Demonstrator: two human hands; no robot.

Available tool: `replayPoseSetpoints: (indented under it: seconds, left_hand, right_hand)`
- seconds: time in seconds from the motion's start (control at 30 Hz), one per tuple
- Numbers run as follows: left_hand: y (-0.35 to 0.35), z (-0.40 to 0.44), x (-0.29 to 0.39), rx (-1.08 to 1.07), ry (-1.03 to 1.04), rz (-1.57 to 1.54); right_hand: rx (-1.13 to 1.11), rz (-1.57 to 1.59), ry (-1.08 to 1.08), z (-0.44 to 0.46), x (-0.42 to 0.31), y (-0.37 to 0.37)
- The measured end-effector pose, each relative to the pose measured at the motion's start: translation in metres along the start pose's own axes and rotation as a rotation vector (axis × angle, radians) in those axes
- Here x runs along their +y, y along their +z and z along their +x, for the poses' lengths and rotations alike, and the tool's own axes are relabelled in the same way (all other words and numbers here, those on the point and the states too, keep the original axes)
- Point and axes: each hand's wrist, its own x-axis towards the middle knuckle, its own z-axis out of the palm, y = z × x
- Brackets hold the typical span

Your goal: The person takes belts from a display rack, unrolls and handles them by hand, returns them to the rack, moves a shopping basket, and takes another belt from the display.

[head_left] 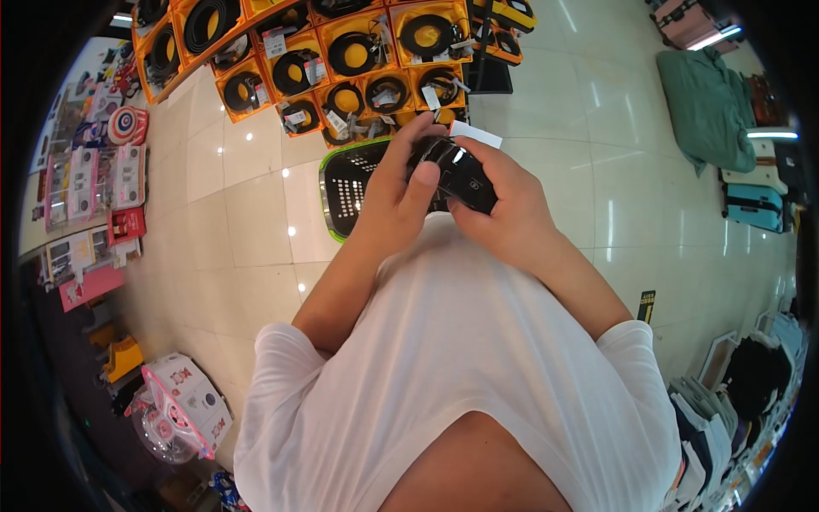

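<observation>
In front of my chest I hold a glossy black item that looks like a coiled belt (465, 177), with a small light mark on its face. My left hand (399, 183) cups its left side, thumb raised against it. The right hand (509, 194) grips the other side between thumb and fingers. A white card (476, 134) sticks out just beyond my right fingers; whether it is attached to the item I cannot tell. Below and behind my hands is a black shopping basket (335, 194) with a green rim, partly hidden by my left hand.
Ahead stands a display of orange compartments (317, 34) holding coiled belts with tags. Toy boxes (130, 175) line the left, with a pink-and-white box (183, 401) nearer me. Suitcases (755, 206), a green cover (706, 107) and folded clothes (704, 427) are on the right, beside tiled floor (563, 111).
</observation>
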Motion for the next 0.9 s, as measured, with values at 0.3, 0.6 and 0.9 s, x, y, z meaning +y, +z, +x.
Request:
replayPoseSetpoints:
  seconds: [0.3, 0.6, 0.9]
  left_hand:
    - [-0.008, 0.0, -0.001, -0.114, -0.089, -0.097]
    - [-0.02, 0.002, -0.016, -0.139, -0.213, -0.185]
    - [-0.01, 0.003, 0.002, 0.06, -0.315, 0.252]
  right_hand:
    - [-0.03, 0.113, 0.087, 0.002, 0.0, -0.005]
    - [-0.077, 0.517, 0.272, 0.003, 0.002, -0.01]
    - [-0.061, 0.927, 0.348, 0.004, 0.016, -0.004]
